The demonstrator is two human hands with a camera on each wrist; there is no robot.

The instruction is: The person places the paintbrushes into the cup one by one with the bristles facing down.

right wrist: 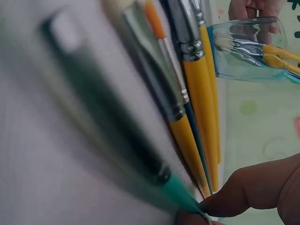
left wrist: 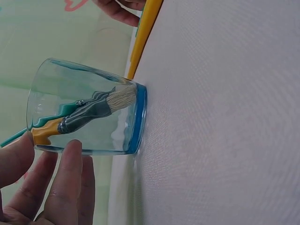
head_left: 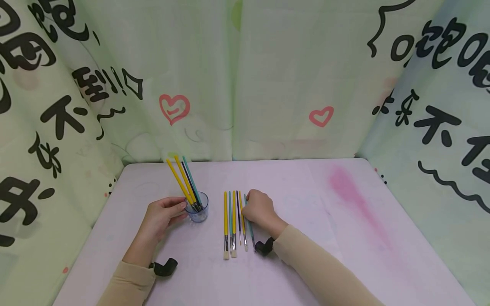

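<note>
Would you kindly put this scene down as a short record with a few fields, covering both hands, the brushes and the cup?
Left hand: fingers curled round the clear cup, holding it upright on the table.
Cup contents: several brushes, yellow, teal and dark handles, bristles down.
Right hand: pinches the teal brush at the right end of the row.
Row on table: brushes lying side by side, bristles toward the person.
Backdrop: printed cloth.

Yellow and teal brushes (head_left: 186, 180) are standing in my clear blue-based cup (head_left: 197, 208); I'm lining up yellow, teal and dark brushes (head_left: 234, 221) on the pink-stained white desk (head_left: 344, 238).
</note>
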